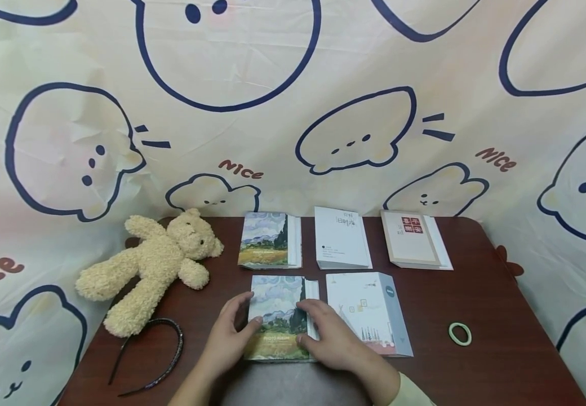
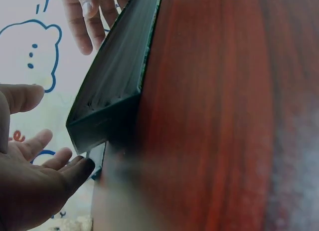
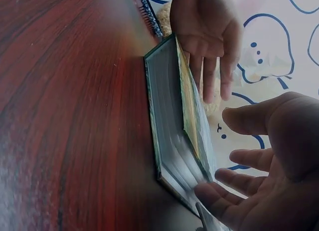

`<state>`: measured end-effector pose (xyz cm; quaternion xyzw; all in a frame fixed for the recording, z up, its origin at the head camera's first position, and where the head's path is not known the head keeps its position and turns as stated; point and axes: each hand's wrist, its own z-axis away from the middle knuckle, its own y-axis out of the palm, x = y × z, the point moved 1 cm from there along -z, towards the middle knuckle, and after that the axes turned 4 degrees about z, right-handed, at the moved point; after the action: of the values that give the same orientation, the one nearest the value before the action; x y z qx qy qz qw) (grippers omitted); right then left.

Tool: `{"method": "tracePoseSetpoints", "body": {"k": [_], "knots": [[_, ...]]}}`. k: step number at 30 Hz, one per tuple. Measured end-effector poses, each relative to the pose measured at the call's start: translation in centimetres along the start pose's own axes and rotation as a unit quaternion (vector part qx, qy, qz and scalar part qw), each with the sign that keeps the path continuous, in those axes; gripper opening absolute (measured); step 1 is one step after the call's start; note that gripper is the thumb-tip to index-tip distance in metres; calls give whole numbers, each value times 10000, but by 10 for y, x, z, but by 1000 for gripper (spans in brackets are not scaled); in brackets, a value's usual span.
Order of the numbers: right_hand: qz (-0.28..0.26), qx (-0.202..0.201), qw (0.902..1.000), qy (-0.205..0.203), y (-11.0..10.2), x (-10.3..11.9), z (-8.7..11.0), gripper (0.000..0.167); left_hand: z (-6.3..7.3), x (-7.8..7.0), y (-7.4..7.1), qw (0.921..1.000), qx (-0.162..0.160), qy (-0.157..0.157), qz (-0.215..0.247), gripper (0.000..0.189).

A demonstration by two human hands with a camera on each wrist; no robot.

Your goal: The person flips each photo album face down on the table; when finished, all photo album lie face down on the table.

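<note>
The photo album (image 1: 279, 316) lies in the front row on the brown table (image 1: 506, 304). The left hand (image 1: 229, 334), fingers spread, is at its left side; the right hand (image 1: 334, 337), fingers spread, is at its right. 4 other books (image 1: 341, 239) share the surface. Cartoon-print cloth (image 1: 267, 135) lines 3 sides.
</note>
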<state>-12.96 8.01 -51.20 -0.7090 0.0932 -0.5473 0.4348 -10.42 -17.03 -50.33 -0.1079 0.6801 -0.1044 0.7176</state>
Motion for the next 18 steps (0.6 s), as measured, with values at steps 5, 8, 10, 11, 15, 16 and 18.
{"method": "tracePoseSetpoints", "body": {"k": [5,8,10,11,15,16,18], "knots": [[162,67,9998,33,2,0,-1,63,2,6,1,9996,28,-281,-10,58],[244,103,9997,-4,3,1,-1,64,3,9,1,9984,99,-525,-165,62],[291,151,9994,-58,4,3,-2,64,3,11,0,9975,162,-650,-236,64],[324,182,9993,-90,4,3,-2,64,3,12,0,9971,182,-696,-233,65],[461,264,9983,-221,6,5,-5,63,2,14,-3,9968,232,-732,-237,69],[494,278,9981,-252,7,5,-5,63,2,14,-4,9968,217,-735,-236,70],[560,292,9975,-321,8,6,-7,63,2,15,-7,9967,182,-758,-212,71]]}}
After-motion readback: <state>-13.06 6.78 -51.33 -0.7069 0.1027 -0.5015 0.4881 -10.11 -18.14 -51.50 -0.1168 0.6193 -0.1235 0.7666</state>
